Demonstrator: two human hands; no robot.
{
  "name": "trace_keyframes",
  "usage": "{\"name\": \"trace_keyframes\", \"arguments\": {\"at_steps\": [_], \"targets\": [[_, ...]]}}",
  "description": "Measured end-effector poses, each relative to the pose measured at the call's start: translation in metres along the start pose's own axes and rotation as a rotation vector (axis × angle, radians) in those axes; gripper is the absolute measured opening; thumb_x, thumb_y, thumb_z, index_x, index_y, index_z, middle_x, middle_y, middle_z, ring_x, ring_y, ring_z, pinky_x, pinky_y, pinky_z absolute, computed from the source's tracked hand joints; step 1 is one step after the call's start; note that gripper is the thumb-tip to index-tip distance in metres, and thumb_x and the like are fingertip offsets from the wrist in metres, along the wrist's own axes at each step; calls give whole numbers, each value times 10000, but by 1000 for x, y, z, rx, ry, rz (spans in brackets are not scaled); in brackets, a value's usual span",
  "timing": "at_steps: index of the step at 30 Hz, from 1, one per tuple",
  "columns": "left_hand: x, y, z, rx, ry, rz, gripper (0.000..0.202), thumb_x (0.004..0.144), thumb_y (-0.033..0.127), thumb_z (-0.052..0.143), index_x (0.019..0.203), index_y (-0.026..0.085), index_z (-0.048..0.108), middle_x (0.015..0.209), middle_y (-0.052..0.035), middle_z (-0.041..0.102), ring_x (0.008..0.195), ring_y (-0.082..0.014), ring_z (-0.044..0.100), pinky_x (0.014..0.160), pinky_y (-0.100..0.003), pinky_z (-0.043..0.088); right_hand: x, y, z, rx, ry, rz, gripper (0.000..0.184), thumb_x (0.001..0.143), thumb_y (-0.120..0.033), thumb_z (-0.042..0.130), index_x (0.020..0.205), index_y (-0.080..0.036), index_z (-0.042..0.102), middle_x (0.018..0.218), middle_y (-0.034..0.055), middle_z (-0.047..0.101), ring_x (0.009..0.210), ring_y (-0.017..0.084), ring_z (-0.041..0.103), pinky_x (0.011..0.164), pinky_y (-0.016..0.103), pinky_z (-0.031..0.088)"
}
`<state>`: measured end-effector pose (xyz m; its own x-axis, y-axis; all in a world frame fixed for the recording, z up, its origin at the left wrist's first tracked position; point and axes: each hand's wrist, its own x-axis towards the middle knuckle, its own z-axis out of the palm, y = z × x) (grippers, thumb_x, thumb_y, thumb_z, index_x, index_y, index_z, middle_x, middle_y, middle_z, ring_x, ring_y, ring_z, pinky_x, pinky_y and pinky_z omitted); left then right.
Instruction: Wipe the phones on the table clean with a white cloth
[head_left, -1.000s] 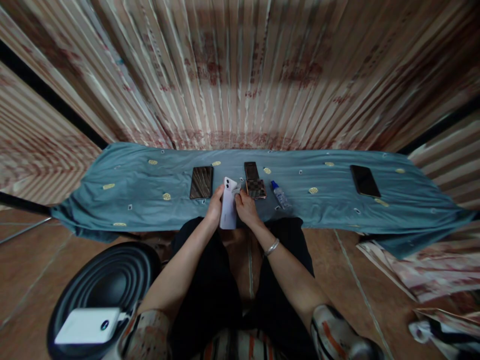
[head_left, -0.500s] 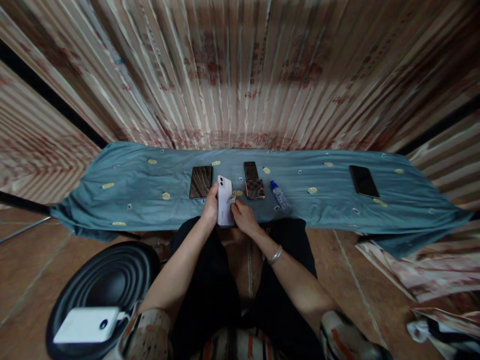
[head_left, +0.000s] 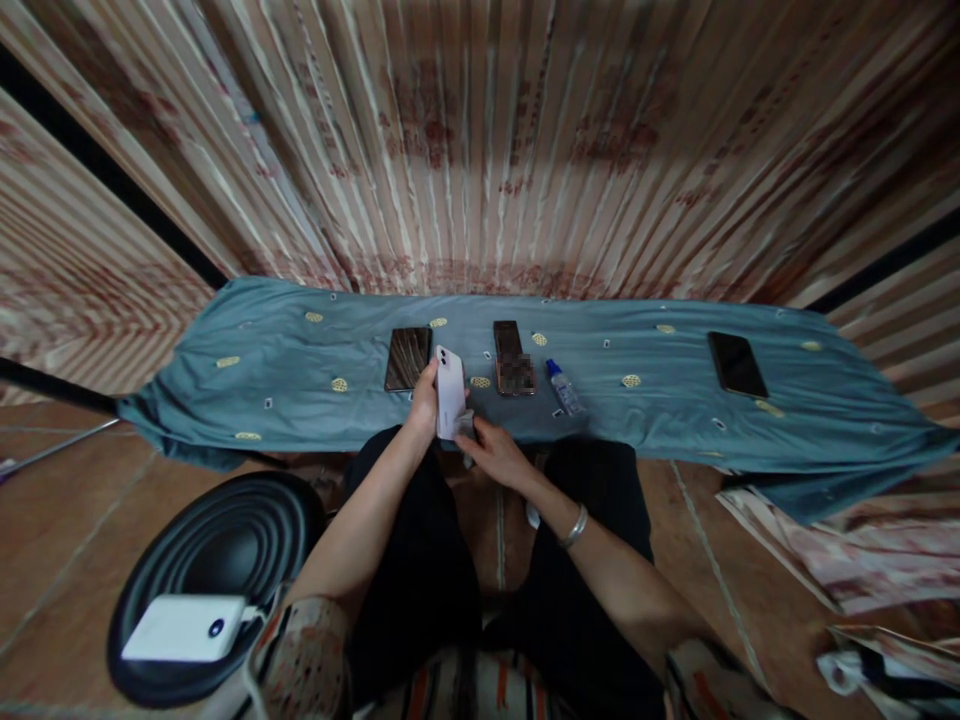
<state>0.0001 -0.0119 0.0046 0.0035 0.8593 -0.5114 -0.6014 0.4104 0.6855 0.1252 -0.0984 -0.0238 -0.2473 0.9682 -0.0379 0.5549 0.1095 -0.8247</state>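
Observation:
My left hand [head_left: 424, 402] is closed round the left edge of a pale lilac smartphone [head_left: 450, 385], whose back with its two camera lenses faces up. The phone is tilted upright over the near edge of the cloth-covered table. My right hand [head_left: 496, 452] pinches a small greyish cloth [head_left: 465, 424] against the lower right part of the phone's back. Just beyond my left hand lies a dark, glossy phone-like slab [head_left: 409, 358]. To the right of the held phone are a dark item [head_left: 507, 340] with a blurred lower part and a clear bottle with a blue cap [head_left: 564, 388].
A blue-green cloth [head_left: 660, 420] with yellow prints covers the table. Another dark phone [head_left: 737, 364] lies far right. A white power bank [head_left: 184, 628] with a cable rests on a round black stool [head_left: 217, 550] at lower left. Pleated curtains [head_left: 465, 150] hang behind.
My right hand has slid down the phone's back with the cloth, from its middle right side to its lower end. The whole view has shifted slightly.

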Motion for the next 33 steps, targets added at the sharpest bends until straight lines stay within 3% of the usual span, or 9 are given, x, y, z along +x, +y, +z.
{"name": "trace_keyframes", "arguments": {"at_steps": [5,10,19,33], "targets": [[-1,-1,6,-30,51,-13,333,946,443,519,938,156,689,714,-49,696,801,-220,728,791,-340,605,-12,-5,3,-123,51,-127,487,888,-279,670,1335,-128,545,1221,157,695,1116,293,678,970,421,529],[0,-4,12,-20,65,21,270,961,397,503,979,180,663,832,-59,719,914,-230,722,859,-369,595,-13,-12,11,-421,137,-195,515,924,-251,617,1390,-55,518,1434,273,544,1220,356,617,1063,508,488],[3,-11,15,13,88,72,191,953,326,551,1040,179,637,738,9,621,627,-111,598,756,-269,587,-6,-21,12,-714,178,-249,477,948,-205,537,1369,17,516,1312,279,626,1018,302,675,950,455,546],[-1,-10,14,16,72,113,229,968,372,527,1006,193,663,725,3,626,626,-118,597,739,-256,576,-4,-13,15,-675,224,-256,427,950,-182,523,1341,-13,546,1298,256,646,1055,300,670,969,454,540]]}}
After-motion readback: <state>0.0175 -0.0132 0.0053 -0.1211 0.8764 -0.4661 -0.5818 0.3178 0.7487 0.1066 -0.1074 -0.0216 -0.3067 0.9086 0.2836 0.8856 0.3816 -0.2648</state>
